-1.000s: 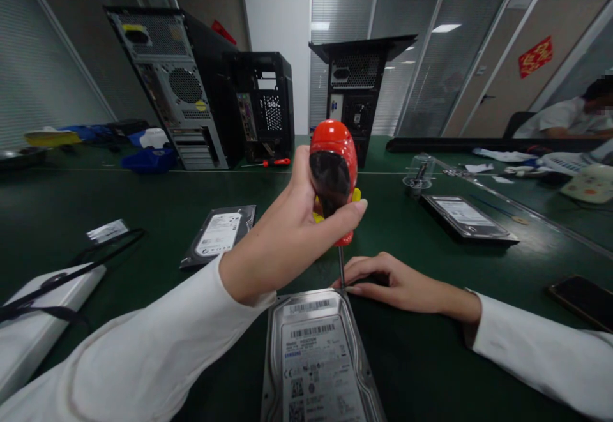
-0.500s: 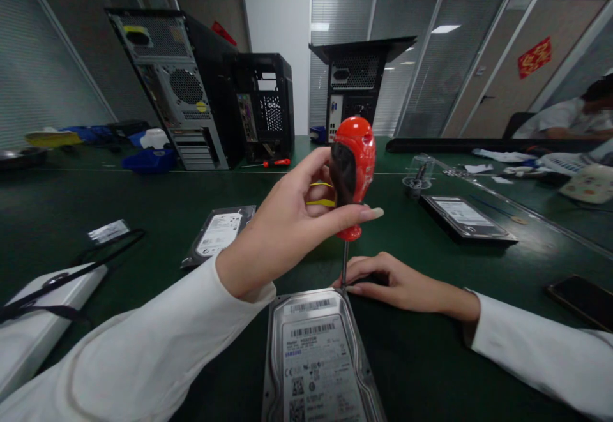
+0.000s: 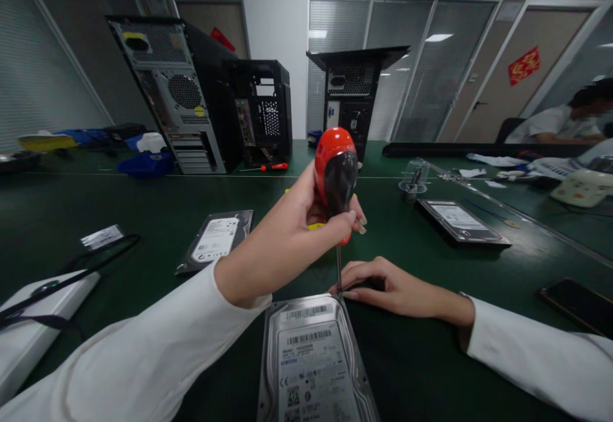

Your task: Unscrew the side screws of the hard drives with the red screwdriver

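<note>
My left hand (image 3: 292, 230) is wrapped round the red-and-black handle of a screwdriver (image 3: 337, 170), which stands nearly upright. Its metal shaft points down to the far right corner of a silver Samsung hard drive (image 3: 306, 320), lying label up in front of me. At that corner my right hand (image 3: 387, 285) is closed, with thumb and finger pinched beside the screwdriver's tip. What lies between those fingertips is hidden. Yellow bits show around the left fingers; I cannot tell what they belong to.
A bagged hard drive (image 3: 218, 237) lies left, another drive (image 3: 462, 223) right, near a clear plastic cup (image 3: 414, 176) and a phone (image 3: 577, 306). Computer cases (image 3: 182, 90) stand behind with a small red screwdriver (image 3: 272, 167). A white box (image 3: 43, 320) is at left; a person (image 3: 560, 122) sits far right.
The screwdriver handle has rotated, so more of its black side faces me, and my left fingers have curled round it. The view has shifted slightly. My right hand stays at the corner.
</note>
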Demonstrator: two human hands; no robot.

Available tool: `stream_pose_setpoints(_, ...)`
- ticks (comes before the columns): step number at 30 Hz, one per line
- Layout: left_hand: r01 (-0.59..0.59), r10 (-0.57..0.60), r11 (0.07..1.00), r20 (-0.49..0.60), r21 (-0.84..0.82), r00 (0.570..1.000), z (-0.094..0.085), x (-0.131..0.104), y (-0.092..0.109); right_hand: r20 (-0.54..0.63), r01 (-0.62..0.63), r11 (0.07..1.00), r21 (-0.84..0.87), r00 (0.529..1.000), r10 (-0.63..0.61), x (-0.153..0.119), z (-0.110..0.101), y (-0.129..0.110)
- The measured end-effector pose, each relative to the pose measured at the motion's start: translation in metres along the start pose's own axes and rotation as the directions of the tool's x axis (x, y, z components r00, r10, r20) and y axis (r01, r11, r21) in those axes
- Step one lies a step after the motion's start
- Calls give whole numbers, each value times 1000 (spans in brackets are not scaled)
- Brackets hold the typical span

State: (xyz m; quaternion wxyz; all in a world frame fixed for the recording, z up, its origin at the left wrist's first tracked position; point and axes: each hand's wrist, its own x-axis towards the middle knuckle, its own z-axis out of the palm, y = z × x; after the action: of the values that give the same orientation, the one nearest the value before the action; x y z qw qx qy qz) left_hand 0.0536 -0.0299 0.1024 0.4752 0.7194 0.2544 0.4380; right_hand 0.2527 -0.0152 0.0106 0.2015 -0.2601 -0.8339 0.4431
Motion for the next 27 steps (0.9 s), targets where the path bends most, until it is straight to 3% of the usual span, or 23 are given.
stream_pose_setpoints(11, 102, -105, 991, -43, -81, 993, 2, 0, 3, -21, -8, 1000, -4, 1000, 8, 0, 0, -6)
stream_pose_setpoints(15, 99, -99, 995, -55, 2, 994, 4, 0, 3, -22, 3, 1000, -4, 1000, -3, 0, 0, -6)
stream_pose_setpoints(22, 51, 15, 957, -226, 286, 974, 5, -1, -4, -37, 20, 1000, -12, 999, -21, -1, 0, -5)
stream_pose_setpoints(27, 49, 34, 942, -239, 332, 970, 6, -1, -6, -47, 25, 999, -33, 999, -27, -3, 1, -8)
